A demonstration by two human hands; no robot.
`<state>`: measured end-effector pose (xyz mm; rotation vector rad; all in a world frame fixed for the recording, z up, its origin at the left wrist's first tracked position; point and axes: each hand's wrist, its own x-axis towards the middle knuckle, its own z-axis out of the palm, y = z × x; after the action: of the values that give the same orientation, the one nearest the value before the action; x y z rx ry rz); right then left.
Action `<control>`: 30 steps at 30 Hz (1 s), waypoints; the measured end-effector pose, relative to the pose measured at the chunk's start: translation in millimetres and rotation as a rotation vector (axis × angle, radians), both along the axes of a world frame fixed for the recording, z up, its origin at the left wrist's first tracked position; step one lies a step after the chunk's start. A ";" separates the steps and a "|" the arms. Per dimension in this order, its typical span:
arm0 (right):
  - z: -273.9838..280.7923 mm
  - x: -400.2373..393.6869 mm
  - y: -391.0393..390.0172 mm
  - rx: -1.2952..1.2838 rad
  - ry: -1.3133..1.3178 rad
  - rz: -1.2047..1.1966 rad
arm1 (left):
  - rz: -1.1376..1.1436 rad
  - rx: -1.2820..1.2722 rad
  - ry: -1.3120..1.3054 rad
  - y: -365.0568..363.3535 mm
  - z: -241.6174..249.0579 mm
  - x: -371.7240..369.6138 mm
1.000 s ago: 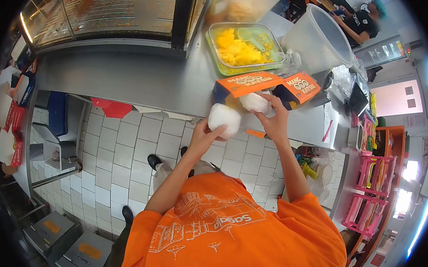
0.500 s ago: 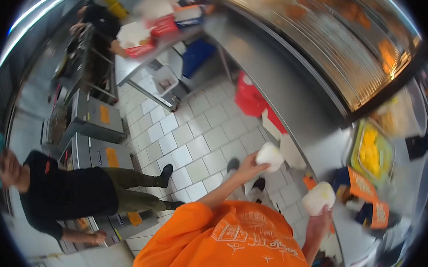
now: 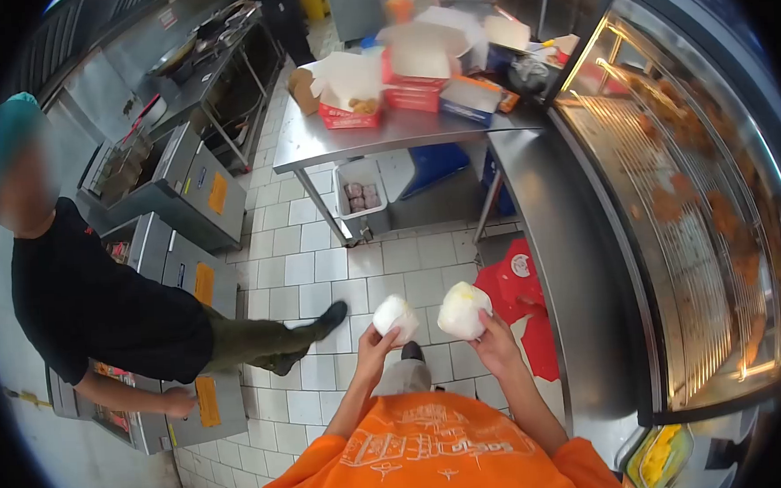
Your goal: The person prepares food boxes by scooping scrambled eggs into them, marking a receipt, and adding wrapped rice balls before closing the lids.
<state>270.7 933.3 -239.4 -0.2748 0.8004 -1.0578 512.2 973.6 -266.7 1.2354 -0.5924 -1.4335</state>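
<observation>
Left fingers (image 3: 378,341), right fingers (image 3: 491,330) hold white bundles (image 3: 465,309), contents unclear; tub (image 3: 683,446) cut off.

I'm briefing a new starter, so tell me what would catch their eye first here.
Probably the white bundle in the left hand and the second white bundle in the right hand, side by side at the centre, just beyond the bright orange shirt. Next, likely the lit glass cabinet filling the right side, and the person in black at the left.
</observation>
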 end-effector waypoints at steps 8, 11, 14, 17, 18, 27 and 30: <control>-15.9 45.8 -174.0 -0.078 0.142 -0.105 | -0.082 -0.113 -0.185 -200.1 12.0 42.9; -14.3 41.4 -262.2 -0.148 0.293 -0.145 | -0.041 -0.104 -0.175 -289.7 10.9 43.3; -14.1 41.2 -356.3 -0.228 0.415 -0.124 | -0.017 -0.088 -0.241 -378.0 5.8 38.6; -18.6 43.9 -445.6 -0.236 0.500 0.009 | 0.003 -0.053 -0.267 -454.7 -3.3 36.9; -16.4 48.6 -471.5 -0.231 0.496 0.042 | 0.013 -0.029 -0.264 -476.6 -2.5 35.7; -42.2 88.8 -586.5 -0.268 0.693 0.147 | 0.111 0.042 -0.557 -573.7 -29.8 52.2; -48.5 81.2 -586.2 -0.433 1.150 0.144 | 0.262 -0.036 -0.846 -567.4 -27.1 41.9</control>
<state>351.9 347.1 -287.9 -1.3665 1.5228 -0.8747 554.1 406.2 -293.8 1.8086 -0.9630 -0.6334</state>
